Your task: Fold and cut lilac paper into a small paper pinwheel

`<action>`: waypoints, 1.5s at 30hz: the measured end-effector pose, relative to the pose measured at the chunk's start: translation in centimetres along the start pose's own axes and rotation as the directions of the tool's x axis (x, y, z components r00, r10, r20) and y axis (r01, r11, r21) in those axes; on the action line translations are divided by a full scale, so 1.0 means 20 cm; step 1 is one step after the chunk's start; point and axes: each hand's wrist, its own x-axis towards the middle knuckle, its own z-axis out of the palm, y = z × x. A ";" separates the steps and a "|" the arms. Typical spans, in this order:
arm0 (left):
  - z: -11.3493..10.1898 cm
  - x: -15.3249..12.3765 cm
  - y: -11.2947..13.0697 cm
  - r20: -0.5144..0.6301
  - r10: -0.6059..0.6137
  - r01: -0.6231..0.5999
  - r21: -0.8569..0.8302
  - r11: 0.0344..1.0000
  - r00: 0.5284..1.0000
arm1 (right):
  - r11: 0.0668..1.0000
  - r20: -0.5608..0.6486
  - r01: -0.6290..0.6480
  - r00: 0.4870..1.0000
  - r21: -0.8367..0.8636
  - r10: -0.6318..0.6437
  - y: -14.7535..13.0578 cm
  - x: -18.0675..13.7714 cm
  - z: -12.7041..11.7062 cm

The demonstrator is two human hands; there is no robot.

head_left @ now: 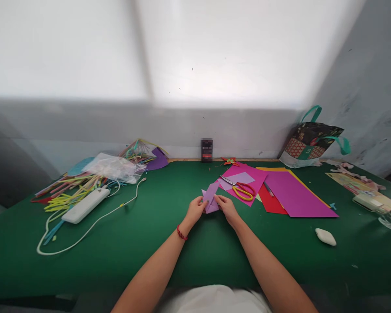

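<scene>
A folded piece of light purple paper (211,193) is held between both hands, low over the middle of the green table (150,243). My left hand (195,209) pinches its left side with thumb and fingers. My right hand (226,206) grips the right side the same way. Pointed flaps stick up from the paper. Just beyond the right hand, scissors (244,190) with red and yellow handles lie on a small lilac sheet (246,177) and a magenta sheet (260,175).
Purple sheets (299,195), red paper (270,201) and a pen (268,189) lie to the right, near a white rounded object (326,237). A bag (313,141) stands behind. Leftward are paper strips (71,195), a white power strip (86,206) and its cable. A phone (207,150) leans on the wall.
</scene>
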 end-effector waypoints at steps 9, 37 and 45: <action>0.03 -0.01 0.02 -0.041 -0.004 0.002 -0.044 0.999 0.999 | 1.000 0.095 -0.019 0.995 -0.020 0.021 0.01 -0.03 0.00; 0.03 -0.05 0.07 0.156 -0.007 0.021 -0.089 0.996 0.988 | 0.997 0.059 0.025 0.998 -0.070 -0.021 -0.03 -0.02 0.00; 0.02 -0.04 0.04 0.218 -0.076 0.079 -0.005 0.997 0.973 | 0.985 0.090 0.061 0.995 -0.161 -0.047 -0.01 -0.02 -0.01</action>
